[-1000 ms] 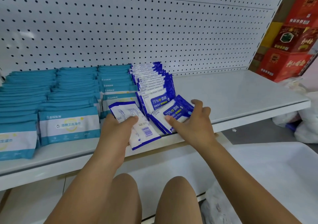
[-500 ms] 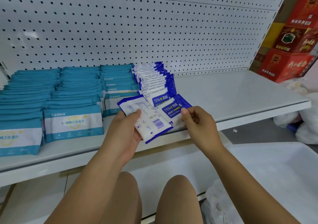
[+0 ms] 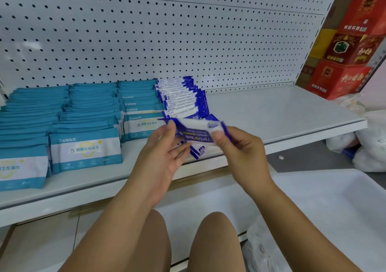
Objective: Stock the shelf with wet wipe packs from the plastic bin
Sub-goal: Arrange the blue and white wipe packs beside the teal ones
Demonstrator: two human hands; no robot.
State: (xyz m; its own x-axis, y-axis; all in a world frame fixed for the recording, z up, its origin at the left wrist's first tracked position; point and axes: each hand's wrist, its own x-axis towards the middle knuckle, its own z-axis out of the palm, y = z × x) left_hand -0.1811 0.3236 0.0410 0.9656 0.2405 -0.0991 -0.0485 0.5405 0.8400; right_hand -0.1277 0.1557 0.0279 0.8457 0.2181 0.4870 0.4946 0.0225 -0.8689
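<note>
A blue-and-white wet wipe pack [image 3: 195, 130] is held just above the shelf's front edge, turned nearly edge-on with its printed face toward me. My left hand [image 3: 163, 156] pinches its left end and my right hand [image 3: 240, 150] pinches its right end. Another blue pack [image 3: 197, 151] lies flat on the white shelf [image 3: 271, 112] below the hands. Behind them stands a leaning row of blue packs [image 3: 183, 98]. Teal wet wipe packs [image 3: 83, 125] fill the shelf's left part in several rows. The white plastic bin [image 3: 323, 198] sits on the floor at lower right.
A white pegboard [image 3: 167, 31] backs the shelf. Red cartons [image 3: 344, 52] are stacked at the far right, with white plastic bags [image 3: 371, 146] on the floor below them. Crumpled clear plastic [image 3: 263, 248] lies in the bin. My bare knees [image 3: 188, 240] are under the hands.
My right hand left the packs on the shelf and took the right end of the pack my left hand held. Together the hands lifted and flipped it, so its printed face shows.
</note>
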